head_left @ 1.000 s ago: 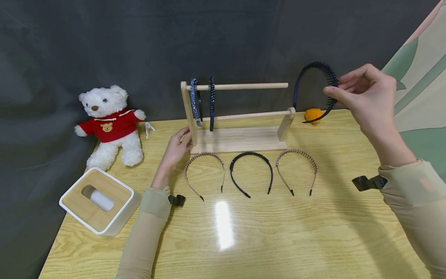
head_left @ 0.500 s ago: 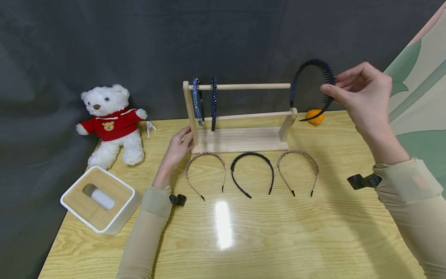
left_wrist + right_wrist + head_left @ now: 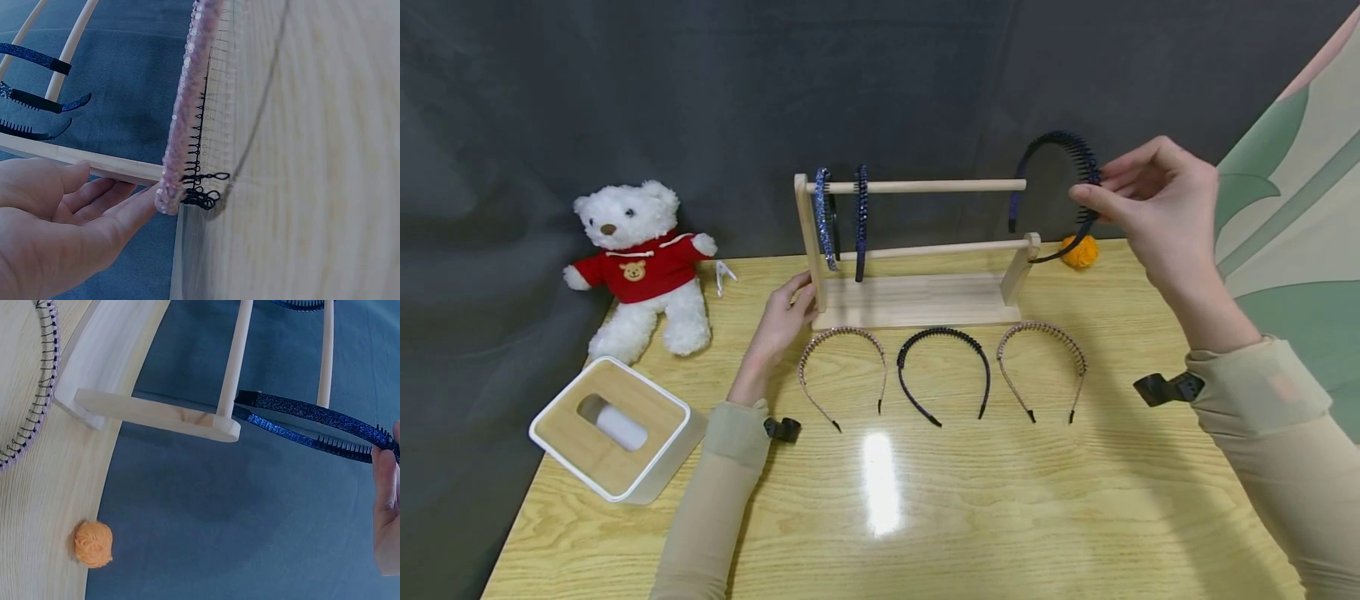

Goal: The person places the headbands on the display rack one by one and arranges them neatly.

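Head view, right of frame: the navy band [image 3: 312, 413] is pinched at one side between the thumb and fingers of the right hand [image 3: 1168, 200], fingers drawn in close, nothing else held. And it has been brought left! Half a second ago its far leg was seen just beyond the upper bar [image 3: 940, 186]; now that leg is crossed by the bar's free end, upper right of centre, while the other leg's tip is seen at the top of the right post [image 3: 1018, 268]. Nearly lined up, it may be judged, but not yet hung; whether the loop has been entered by the bar cannot be told.

Left of centre, the left hand [image 3: 781, 323] is laid against the left post [image 3: 808, 233], fingers bent, unmoved; whether the post is clasped or merely steadied cannot be told.

Out to the rack [image 3: 917, 302]: two bands are carried near the bar's left end, the glitter band [image 3: 824, 221] and the beaded band [image 3: 861, 221]. Below it, mid-frame, a row is laid out on the table [image 3: 1000, 517]: left pink band [image 3: 842, 330], black band [image 3: 940, 331], right pink band [image 3: 1041, 326].

Lower left, a white roll [image 3: 625, 431] is glimpsed through the slot of the box [image 3: 662, 467].
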Tool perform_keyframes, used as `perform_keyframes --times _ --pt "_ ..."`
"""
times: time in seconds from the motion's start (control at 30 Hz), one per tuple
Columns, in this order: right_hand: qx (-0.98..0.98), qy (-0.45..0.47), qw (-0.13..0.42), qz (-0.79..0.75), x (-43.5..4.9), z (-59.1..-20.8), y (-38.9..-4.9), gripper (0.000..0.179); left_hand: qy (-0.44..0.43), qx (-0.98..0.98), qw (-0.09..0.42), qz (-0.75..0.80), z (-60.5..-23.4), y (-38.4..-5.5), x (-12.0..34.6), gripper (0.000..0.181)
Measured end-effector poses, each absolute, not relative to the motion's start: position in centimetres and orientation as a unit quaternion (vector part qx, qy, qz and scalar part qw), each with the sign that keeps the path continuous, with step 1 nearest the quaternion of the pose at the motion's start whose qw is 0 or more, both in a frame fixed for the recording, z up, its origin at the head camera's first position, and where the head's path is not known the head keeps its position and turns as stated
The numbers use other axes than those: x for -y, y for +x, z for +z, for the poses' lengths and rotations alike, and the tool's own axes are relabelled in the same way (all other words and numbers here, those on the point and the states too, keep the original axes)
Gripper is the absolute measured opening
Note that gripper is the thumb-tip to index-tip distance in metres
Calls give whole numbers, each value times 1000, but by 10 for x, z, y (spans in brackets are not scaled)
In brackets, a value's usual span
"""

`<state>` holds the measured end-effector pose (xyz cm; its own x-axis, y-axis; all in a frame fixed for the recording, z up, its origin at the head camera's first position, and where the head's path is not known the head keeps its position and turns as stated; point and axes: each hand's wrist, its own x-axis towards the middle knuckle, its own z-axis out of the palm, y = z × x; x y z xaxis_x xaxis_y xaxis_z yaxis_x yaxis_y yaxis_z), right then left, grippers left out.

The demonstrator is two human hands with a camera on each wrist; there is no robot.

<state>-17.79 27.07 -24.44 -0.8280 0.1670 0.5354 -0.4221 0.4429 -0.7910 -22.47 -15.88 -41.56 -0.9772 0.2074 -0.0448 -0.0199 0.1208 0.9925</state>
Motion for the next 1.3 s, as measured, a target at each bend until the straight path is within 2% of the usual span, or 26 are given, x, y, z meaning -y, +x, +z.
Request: perform_keyframes --times 1.3 --pt "793 121 260 538 -207 -255 -194 24 64 -747 87 656 -416 -225 160 49"
